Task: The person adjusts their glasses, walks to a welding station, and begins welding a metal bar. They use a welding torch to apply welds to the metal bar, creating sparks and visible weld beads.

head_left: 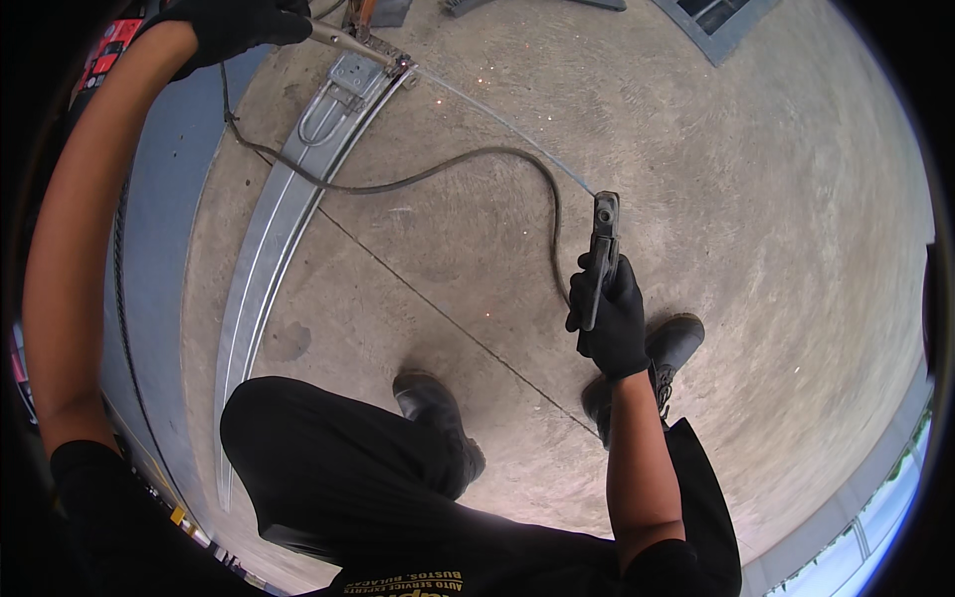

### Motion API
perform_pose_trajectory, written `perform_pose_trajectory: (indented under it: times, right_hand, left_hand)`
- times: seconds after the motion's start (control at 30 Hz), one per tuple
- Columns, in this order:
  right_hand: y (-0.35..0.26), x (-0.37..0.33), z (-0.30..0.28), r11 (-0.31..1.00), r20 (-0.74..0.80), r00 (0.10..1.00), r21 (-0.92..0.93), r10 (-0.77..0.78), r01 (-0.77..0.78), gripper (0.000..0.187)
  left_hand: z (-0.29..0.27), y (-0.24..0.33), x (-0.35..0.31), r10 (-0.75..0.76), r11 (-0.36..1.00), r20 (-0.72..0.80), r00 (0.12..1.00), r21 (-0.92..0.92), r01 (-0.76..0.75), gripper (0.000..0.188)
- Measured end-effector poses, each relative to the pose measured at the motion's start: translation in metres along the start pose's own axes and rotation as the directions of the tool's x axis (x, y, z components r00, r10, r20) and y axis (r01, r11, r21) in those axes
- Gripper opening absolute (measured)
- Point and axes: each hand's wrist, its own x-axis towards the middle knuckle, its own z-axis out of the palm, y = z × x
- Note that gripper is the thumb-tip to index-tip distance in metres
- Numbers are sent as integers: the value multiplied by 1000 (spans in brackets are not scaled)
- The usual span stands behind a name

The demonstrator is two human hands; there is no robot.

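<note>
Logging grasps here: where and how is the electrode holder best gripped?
Likely by the holder's handle, from the person's side, as the right hand does: its long, narrow shape suits wrapping, and the head, clamping the thin rod, points away.

Downward head-worn fisheye view

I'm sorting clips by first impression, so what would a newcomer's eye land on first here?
Probably the black-gloved right hand, right of centre, gripping a clamp-like holder from which a long thin rod slants up to the left. Next, small bright sparks scattered near the rod's far tip, towards the top. Then the black-gloved left hand at upper left, by a metal bar.
</note>
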Motion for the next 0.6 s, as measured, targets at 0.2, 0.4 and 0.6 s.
perform_pose_trajectory:
  times: [0.2,0.4,0.6]
  right_hand:
    - [1,0,2,1000,10,1000,27,0,-1,13]
    - [0,0,2,1000,20,1000,13,14,-14,13]
    - [2,1,2,1000,24,1000,6,13,-13,14]
  left_hand:
    - [0,-2,1,4,1000,9,1000,-20,-4,49]
    - [2,-1,0,60,998,-27,998,-11,-61,49]
    - [-3,4,-2,-13,1000,-2,1000,2,13,47]
